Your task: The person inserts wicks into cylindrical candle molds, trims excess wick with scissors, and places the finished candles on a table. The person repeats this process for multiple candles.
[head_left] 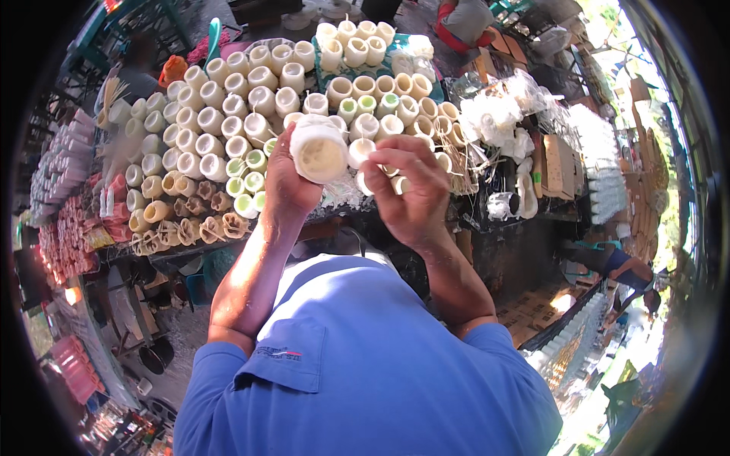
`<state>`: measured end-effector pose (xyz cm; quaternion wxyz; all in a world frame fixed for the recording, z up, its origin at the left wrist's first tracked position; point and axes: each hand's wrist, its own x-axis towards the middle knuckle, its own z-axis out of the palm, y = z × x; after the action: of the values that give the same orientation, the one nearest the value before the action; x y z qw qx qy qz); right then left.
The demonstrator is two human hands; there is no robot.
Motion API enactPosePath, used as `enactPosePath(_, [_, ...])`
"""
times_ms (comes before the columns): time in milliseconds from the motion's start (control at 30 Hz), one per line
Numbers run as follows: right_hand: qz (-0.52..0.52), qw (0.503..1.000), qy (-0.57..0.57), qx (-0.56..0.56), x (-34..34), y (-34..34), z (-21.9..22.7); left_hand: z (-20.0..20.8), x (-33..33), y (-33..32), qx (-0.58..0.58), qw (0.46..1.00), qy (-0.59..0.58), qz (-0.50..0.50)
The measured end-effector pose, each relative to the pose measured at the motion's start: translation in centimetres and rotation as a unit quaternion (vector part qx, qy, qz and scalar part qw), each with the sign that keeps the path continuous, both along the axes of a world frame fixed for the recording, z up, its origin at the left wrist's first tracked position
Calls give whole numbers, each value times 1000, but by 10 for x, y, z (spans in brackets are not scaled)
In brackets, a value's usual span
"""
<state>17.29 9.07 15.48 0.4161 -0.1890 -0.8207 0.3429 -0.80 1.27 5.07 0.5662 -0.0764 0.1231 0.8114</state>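
Observation:
My left hand [293,175] is wrapped round a thick white wax candle [322,152], held up in front of me. Its round end faces me and shows a cream-coloured, slightly hollow surface inside a paler rim. Just to the right of the candle, and apart from it, is my right hand [411,186]. Its thumb and forefinger come together in a pinch; whatever lies between them is too small to make out. Behind both hands, rows of hollow white wax candles [262,100] cover the table, some with thin wicks. Several have green insides [245,204].
Brown flower-shaped candles [213,228] line the table's near left edge. Crumpled clear plastic [494,114] and a cardboard box [559,166] lie to the right. Pink and white stacked pieces [65,167] stand far left. Another person [464,23] is at the back; one more [627,270] is at right.

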Motion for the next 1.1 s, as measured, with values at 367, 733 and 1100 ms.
enactPosePath(367, [7, 992, -108, 61, -43, 18, -33, 20, 25, 5, -181, 963, 187, 67])
enactPosePath(733, [62, 984, 68, -150, -38, 13, -70, 50, 18, -12, -123, 947, 281, 90])
enactPosePath(1100, [125, 798, 284, -516, 3, -7, -106, 35, 21, -5, -137, 961, 234, 50])
